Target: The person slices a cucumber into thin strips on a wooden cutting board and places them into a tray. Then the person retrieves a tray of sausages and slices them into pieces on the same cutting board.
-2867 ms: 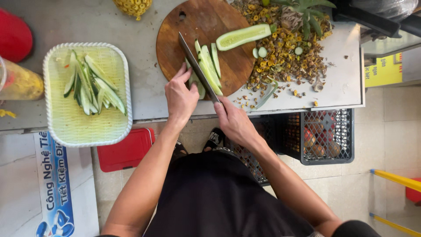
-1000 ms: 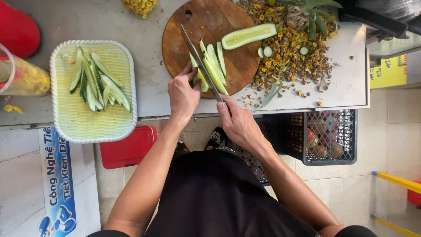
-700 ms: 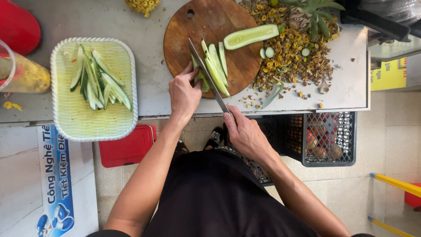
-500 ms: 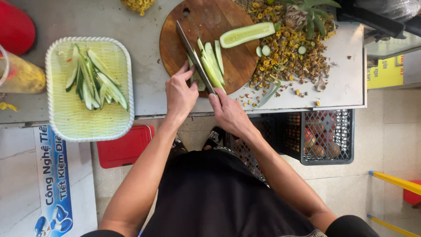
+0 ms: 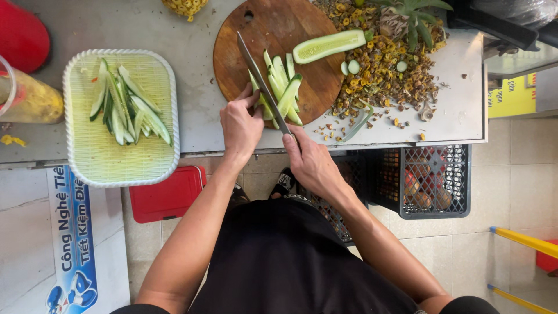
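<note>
My right hand [image 5: 312, 161] grips the handle of a long knife [image 5: 260, 82] whose blade lies across the round wooden cutting board [image 5: 273, 26]. My left hand [image 5: 240, 124] steadies a piece of cucumber at the board's near edge, its fingertips beside the blade. Several cut cucumber strips [image 5: 285, 87] lie to the right of the blade. A halved cucumber [image 5: 328, 45] rests flat side up at the board's far right.
A pale green woven tray [image 5: 119, 160] with several cucumber strips sits to the left. Pineapple scraps and peelings [image 5: 386, 64] cover the counter to the right of the board. A plastic container [image 5: 26, 99] and a red lid [image 5: 20, 32] stand far left. A black crate [image 5: 430, 180] sits below the counter.
The knife has shifted slightly across the cucumber pieces and both hands have stayed at the board's near edge. The cucumber strips beside the blade look a little more spread.
</note>
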